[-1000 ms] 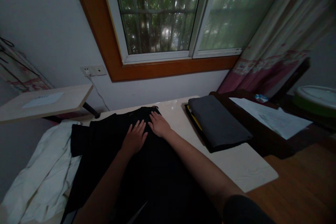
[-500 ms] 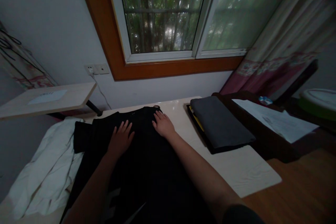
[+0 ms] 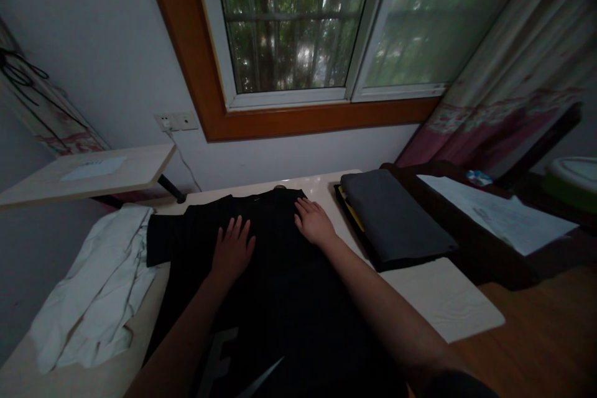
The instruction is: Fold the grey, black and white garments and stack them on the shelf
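Note:
A black T-shirt point(image 3: 275, 280) lies spread over the table, its collar toward the window and a pale printed mark low on its front. My left hand point(image 3: 234, 247) rests flat on the upper left of the chest, fingers apart and pointing away from me. Near the right shoulder, my right hand point(image 3: 314, 222) lies palm down on the cloth with its fingers stretched out. Neither hand grips the fabric. The shirt's left sleeve reaches out beside a crumpled white garment point(image 3: 96, 286). My right forearm covers part of the shirt's right side.
Folded dark clothes point(image 3: 396, 217) are stacked on the table's right side, a yellow edge showing. A raised wooden shelf point(image 3: 130, 174) stands at the back left. Beyond the table point(image 3: 448, 298) on the right, a paper sheet point(image 3: 497, 214) lies on a dark surface. A window is ahead.
Both hands and the black T-shirt have shifted to the right. The shirt has drawn away from the white garment, baring some tabletop between them, and more of its print shows.

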Demonstrator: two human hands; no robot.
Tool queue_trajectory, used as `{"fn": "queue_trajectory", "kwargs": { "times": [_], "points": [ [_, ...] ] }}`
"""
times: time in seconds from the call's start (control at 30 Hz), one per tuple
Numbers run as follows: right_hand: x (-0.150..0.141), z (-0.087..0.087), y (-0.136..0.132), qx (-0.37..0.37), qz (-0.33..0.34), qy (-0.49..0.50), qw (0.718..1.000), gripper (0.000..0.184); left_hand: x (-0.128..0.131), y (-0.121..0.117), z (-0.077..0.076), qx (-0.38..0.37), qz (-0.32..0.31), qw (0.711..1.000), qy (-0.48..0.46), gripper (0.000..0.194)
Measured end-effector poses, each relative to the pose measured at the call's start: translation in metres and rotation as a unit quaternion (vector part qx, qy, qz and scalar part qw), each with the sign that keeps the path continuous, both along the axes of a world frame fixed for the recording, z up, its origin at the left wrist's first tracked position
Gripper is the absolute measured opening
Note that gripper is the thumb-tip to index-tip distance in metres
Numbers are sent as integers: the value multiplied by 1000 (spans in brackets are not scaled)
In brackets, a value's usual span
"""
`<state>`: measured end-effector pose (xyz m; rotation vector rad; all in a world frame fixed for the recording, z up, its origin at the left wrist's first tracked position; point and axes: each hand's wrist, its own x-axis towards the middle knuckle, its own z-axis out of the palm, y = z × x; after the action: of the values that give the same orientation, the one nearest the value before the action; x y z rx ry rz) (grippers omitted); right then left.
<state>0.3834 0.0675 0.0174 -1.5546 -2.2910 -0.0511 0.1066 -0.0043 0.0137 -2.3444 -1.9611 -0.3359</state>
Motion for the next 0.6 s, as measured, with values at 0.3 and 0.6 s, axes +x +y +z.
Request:
{"fn": "queue_trajectory", "kwargs": {
  "times": [0.3,0.6],
  "points": [
    [42,-4,12,-5,8,-31,999,50,1,41,-1,6,57,998,33,63],
    [43,-8,14,4,11,-19,1000,49,-82,83,-7,-17,134,990,32,68]
  ]
}}
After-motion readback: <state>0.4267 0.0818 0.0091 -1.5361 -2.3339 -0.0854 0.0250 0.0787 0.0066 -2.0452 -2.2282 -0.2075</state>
